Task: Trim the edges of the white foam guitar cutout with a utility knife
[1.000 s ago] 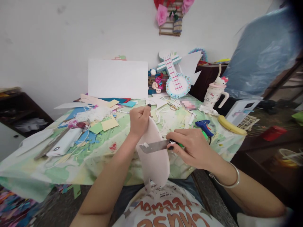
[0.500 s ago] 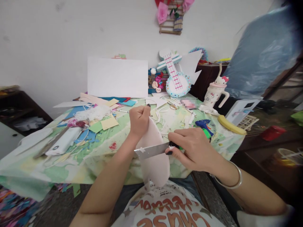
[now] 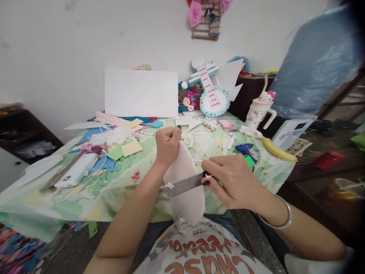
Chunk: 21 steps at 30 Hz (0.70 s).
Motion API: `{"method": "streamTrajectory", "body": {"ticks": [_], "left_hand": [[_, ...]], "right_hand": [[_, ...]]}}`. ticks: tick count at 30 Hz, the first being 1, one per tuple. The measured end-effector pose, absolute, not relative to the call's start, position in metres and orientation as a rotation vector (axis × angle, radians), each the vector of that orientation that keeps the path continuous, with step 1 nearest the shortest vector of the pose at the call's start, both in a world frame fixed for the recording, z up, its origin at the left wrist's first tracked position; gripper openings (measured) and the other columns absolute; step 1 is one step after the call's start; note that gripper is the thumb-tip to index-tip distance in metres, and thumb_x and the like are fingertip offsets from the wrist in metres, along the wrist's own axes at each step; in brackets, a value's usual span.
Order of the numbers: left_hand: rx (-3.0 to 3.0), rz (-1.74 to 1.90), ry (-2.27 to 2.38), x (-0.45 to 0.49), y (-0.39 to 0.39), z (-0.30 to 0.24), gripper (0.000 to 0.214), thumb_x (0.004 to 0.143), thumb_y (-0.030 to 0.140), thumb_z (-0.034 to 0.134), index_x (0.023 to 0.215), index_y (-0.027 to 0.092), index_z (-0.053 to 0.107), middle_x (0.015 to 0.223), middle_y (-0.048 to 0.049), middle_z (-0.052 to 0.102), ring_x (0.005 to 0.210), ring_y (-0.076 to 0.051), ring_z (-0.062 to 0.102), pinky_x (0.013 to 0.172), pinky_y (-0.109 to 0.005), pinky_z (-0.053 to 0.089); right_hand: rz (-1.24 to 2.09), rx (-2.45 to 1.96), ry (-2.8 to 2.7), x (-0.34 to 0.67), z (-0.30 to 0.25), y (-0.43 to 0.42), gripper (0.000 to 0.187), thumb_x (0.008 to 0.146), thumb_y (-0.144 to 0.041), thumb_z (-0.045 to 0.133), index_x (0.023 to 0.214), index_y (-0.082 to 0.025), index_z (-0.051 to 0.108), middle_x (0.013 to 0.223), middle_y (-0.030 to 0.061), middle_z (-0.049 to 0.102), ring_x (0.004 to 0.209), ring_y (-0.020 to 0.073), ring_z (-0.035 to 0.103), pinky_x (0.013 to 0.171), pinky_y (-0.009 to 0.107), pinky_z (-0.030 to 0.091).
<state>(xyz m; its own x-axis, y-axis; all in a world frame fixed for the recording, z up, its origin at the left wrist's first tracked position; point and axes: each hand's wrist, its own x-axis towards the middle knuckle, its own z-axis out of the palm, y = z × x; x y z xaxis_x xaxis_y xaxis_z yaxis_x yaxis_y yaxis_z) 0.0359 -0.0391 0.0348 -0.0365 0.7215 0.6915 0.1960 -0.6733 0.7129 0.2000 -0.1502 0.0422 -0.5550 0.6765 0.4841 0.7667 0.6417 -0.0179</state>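
Note:
My left hand (image 3: 167, 144) is closed in a fist, pinching the top edge of a pale pink foam sheet (image 3: 186, 201) that hangs down in front of my chest. My right hand (image 3: 232, 182) grips the green-and-black handle of a utility knife. Its long metal blade (image 3: 182, 185) lies across the sheet, pointing left, with a small white scrap stuck near its tip. Both hands hover above the near edge of the table (image 3: 71, 205), which has a green patterned cloth.
Paper scraps and coloured foam pieces litter the table, with a white power bank (image 3: 76, 171) at left. A blue glue gun (image 3: 245, 150), banana (image 3: 278, 150) and cartoon cat cup (image 3: 261, 110) sit to the right. A white board (image 3: 141, 93) and craft guitar (image 3: 211, 96) stand against the wall.
The knife blade has slid down and slightly left across the pink sheet, from near its middle toward its lower part. My left hand has kept its hold on the top edge.

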Motion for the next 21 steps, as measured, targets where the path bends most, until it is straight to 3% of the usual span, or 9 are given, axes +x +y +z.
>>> {"method": "streamTrajectory", "body": {"ticks": [21], "left_hand": [[1.857,1.772,0.921,0.0343,-0.0415,0.0359,0.038,0.072,0.019,0.045,0.036,0.018,0.034,0.039,0.0034,0.03,0.043,-0.008,0.03,0.048,-0.026,0.025]], "right_hand": [[-0.226,-1.176,-2.443,0.1974,0.0471,-0.1543,0.027,0.089,-0.035,0.034,0.07,-0.019,0.042,0.059,-0.0016,0.04,0.052,0.0117,0.029,0.053,0.029,0.013]]}}
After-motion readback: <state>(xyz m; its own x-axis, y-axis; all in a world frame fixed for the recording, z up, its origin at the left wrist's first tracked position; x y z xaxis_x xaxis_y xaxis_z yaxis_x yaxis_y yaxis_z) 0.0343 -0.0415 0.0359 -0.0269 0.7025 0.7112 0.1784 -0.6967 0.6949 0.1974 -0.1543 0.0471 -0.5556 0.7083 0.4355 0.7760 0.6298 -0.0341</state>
